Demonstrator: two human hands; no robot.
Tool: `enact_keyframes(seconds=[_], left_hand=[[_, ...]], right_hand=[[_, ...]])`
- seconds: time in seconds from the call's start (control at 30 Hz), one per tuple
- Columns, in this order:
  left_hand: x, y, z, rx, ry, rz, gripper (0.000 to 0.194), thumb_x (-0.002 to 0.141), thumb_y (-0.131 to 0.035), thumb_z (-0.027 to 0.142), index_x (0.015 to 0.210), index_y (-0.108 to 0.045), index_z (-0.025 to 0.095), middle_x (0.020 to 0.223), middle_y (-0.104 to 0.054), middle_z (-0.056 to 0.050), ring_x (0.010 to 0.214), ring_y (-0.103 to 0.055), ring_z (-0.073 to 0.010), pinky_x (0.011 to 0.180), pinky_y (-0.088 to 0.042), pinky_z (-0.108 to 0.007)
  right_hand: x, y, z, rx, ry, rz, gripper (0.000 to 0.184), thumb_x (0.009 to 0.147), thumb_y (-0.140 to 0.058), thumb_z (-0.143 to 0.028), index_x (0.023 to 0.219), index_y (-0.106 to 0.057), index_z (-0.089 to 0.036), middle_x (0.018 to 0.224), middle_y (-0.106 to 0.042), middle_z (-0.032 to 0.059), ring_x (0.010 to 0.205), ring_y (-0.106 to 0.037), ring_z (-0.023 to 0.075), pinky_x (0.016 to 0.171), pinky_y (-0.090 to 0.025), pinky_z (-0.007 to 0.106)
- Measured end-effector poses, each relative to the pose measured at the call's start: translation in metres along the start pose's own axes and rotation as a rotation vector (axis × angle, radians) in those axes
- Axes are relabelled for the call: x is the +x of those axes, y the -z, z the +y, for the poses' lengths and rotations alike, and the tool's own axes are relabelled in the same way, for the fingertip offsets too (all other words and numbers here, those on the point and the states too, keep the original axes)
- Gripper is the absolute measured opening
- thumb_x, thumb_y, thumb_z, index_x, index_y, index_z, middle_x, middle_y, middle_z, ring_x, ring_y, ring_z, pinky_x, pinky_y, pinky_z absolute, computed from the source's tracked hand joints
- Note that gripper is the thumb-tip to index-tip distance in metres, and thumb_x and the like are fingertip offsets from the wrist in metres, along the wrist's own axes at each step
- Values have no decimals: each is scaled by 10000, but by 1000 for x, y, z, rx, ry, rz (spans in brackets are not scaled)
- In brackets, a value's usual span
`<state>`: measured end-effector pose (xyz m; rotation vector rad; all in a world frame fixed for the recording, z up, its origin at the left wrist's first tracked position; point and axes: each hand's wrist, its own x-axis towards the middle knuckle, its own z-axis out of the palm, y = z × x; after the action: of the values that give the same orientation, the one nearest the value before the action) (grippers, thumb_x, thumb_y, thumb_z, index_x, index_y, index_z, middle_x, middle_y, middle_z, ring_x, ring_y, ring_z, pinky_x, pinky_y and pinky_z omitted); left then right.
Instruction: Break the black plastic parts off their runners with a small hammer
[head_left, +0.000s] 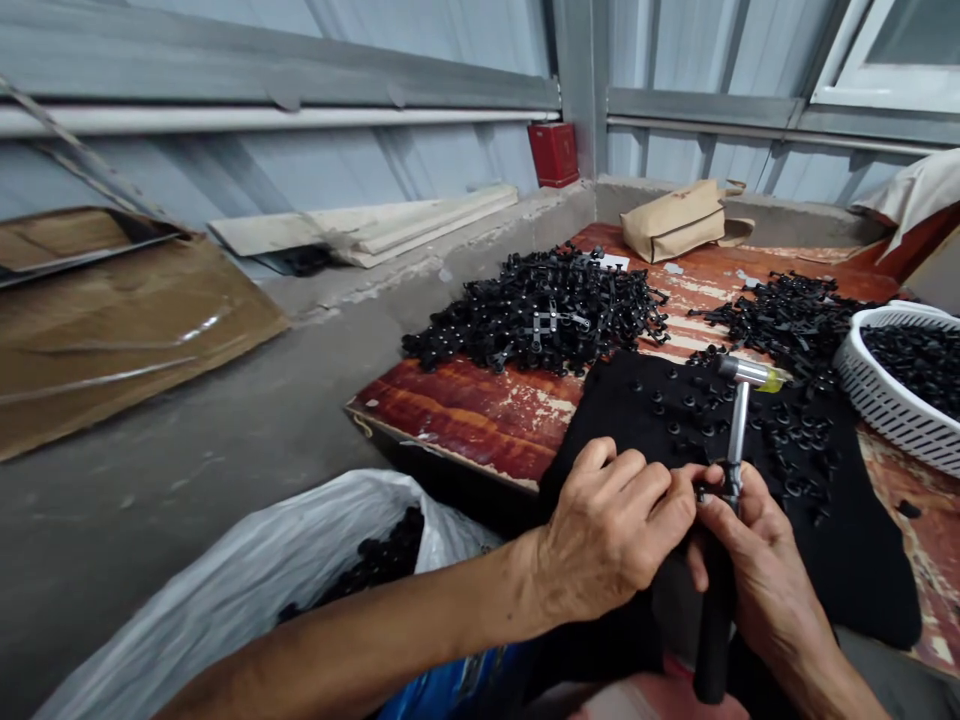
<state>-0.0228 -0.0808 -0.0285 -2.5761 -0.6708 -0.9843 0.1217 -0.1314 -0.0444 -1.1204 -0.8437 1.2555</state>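
My left hand [611,525] is curled, its fingertips pinching a small black part [705,492] against my right hand [757,560]. My right hand grips a small hammer [735,430] with a metal shaft, a yellow-tipped head and a black handle that runs down below the hand. Both hands hover over a black cloth [862,560] strewn with several small black ring parts [795,440]. The cloth lies on a worn red wooden board [480,410].
A big heap of black plastic pieces [540,310] lies on the board, with another heap [787,315] to the right. A white basket [885,400] holds more. A clear bag [247,590] of black parts sits lower left. A tan pouch [671,220] and a red box [553,152] lie behind.
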Motion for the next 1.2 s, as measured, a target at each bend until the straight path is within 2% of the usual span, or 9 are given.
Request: enact_keyframes(seconds=[0.13, 0.3, 0.43, 0.57, 0.63, 0.77, 0.87, 1.03, 1.2], left_hand=[[-2, -1, 1, 20, -29, 15, 169, 896, -449, 172, 938, -606, 127, 685, -608, -10, 615, -492, -142, 646, -288, -345], [-5, -6, -2, -32, 13, 70, 78, 868, -526, 177, 895, -595, 149, 666, -606, 11, 621, -506, -124, 659, -323, -320], [-8, -9, -5, -61, 27, 102, 89, 869, -517, 166, 865, -603, 143, 682, -627, -2, 657, -543, -127, 702, -368, -318], [-8, -8, -2, -138, 68, 58, 92, 863, -522, 165, 844, -609, 143, 692, -638, -11, 670, -566, -143, 689, -385, -321], [-5, -5, -3, -297, 208, -65, 132, 871, -509, 187, 782, -601, 152, 669, -635, -11, 642, -569, -141, 640, -390, -299], [10, -3, -18, -850, 802, -397, 196, 865, -508, 235, 691, -549, 153, 605, -613, -3, 541, -551, -106, 522, -410, -224], [21, -7, -35, -1165, 1145, -383, 207, 849, -539, 257, 675, -513, 148, 629, -614, -10, 523, -541, -98, 460, -446, -206], [34, -22, -48, -1293, 1414, -349, 236, 844, -548, 176, 621, -490, 127, 612, -598, -16, 481, -546, -95, 368, -441, -195], [41, -30, -49, -1326, 1492, -349, 267, 846, -538, 120, 584, -484, 112, 576, -582, -9, 429, -538, -92, 325, -428, -197]], right_hand=[[1, 1, 1, 1, 9, 6, 239, 793, -674, -343, 925, -532, -204, 793, -637, -21, 353, -476, 46, 345, -370, 182], [2, 2, 2, -6, 10, 19, 261, 754, -714, -351, 890, -543, -206, 690, -604, -46, 347, -472, 58, 328, -371, 183], [3, 2, 3, -11, 8, 24, 268, 752, -720, -349, 885, -536, -207, 722, -627, -31, 353, -478, 59, 325, -374, 184], [3, 2, 6, -22, 15, 34, 270, 765, -712, -355, 889, -522, -209, 762, -636, -24, 349, -473, 50, 319, -371, 179], [3, 2, 7, -28, 21, 38, 269, 776, -706, -359, 895, -512, -214, 795, -638, -21, 365, -484, 49, 321, -379, 174], [1, 9, 6, -48, 32, 40, 271, 801, -683, -375, 955, -519, -224, 898, -654, 27, 452, -561, 97, 315, -401, 186], [-4, 21, 1, -50, 69, 90, 262, 806, -675, -369, 976, -521, -243, 1006, -640, 49, 552, -611, 141, 307, -414, 193], [-20, 42, -4, -56, 56, 159, 230, 815, -671, -329, 982, -535, -250, 871, -634, 10, 491, -559, 112, 314, -414, 187], [-32, 41, -6, -52, -56, 276, 312, 747, -730, -384, 954, -539, -249, 758, -630, -19, 440, -512, 94, 327, -403, 183]])
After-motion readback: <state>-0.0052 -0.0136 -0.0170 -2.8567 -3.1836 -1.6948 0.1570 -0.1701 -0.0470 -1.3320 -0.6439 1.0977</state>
